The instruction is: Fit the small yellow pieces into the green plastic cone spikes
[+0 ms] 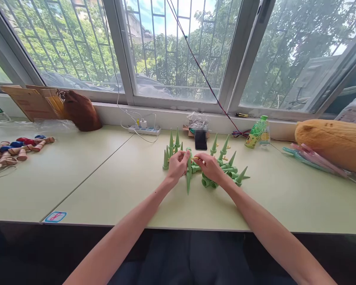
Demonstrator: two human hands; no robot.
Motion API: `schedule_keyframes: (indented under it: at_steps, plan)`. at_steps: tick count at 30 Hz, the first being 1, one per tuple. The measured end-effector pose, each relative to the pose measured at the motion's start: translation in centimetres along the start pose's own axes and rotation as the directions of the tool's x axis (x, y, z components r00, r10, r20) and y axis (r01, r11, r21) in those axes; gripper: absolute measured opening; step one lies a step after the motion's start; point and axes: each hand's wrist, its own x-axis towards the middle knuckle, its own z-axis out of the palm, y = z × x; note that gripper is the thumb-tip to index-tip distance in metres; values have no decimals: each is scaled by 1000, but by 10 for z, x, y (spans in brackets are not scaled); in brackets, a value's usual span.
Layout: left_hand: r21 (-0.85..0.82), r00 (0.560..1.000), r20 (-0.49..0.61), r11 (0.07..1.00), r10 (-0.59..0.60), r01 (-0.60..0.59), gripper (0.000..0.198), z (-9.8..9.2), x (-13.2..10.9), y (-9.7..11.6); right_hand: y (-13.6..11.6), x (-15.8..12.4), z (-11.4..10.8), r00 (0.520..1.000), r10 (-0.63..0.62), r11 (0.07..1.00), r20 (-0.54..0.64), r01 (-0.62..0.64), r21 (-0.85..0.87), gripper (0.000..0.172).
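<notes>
Near the middle of the table, my left hand (178, 165) is closed around a green plastic watering spike (188, 183), its pointed tip hanging down toward me. My right hand (208, 165) pinches a small yellow valve (195, 158) at the side of that spike. Whether the valve sits in the spike is hidden by the fingers. Behind my left hand, several green spikes (171, 139) stand with their points up. More of them (231, 170) lie in a pile under and beside my right hand, and a few stand upright (224, 147) behind it with yellow valves on them.
Behind the spikes lies a black phone (201, 140). A green-capped bottle (256, 132) and an orange plush (334, 143) are at the right. A power strip (145, 130) sits by the wall. Wooden kendama toys (17, 150) and a brown bag (80, 111) occupy the left.
</notes>
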Motion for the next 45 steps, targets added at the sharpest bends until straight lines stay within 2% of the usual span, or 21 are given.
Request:
schedule_keyframes:
  at_steps: [4, 11, 18, 23, 26, 30, 33, 36, 39, 45]
  plan:
    - [-11, 997, 80, 1000, -8, 9, 41, -1, 1, -1, -3, -1, 1, 999, 32, 999, -26, -32, 2, 29]
    - [19, 989, 145, 999, 32, -35, 41, -3, 0, -3, -3, -2, 1, 998, 51, 997, -39, -49, 53, 32]
    - [50, 978, 151, 987, 147, -156, 42, -4, 1, -4, -4, 0, -2, 996, 72, 992, -49, -66, 111, 35]
    - [8, 966, 179, 982, 184, -189, 42, -3, 1, -2, -7, 1, -2, 990, 69, 992, -123, -55, 116, 36]
    - [-46, 972, 171, 987, 161, -156, 45, 0, 1, 1, -9, 2, 0, 986, 61, 993, -157, -44, 106, 34]
    - [-146, 990, 94, 985, 109, -95, 40, 2, 2, 3, -10, 3, 1, 979, 63, 994, -193, -44, 103, 33]
    - [-130, 997, 67, 991, 35, -26, 44, 0, 4, 0, -10, 3, 0, 979, 45, 994, -197, -24, 107, 33]
    - [-92, 993, 112, 994, -48, 58, 55, -3, 5, -1, -11, 2, -2, 988, -11, 996, -156, 25, 85, 32]
    - [-101, 985, 145, 989, -94, 109, 57, -5, 5, -2, -12, 2, -4, 992, -46, 996, -114, 54, 74, 31]
    - [-84, 957, 259, 984, -133, 159, 50, -7, 4, 0, -7, 0, -4, 994, 9, 993, -108, 4, 115, 32]
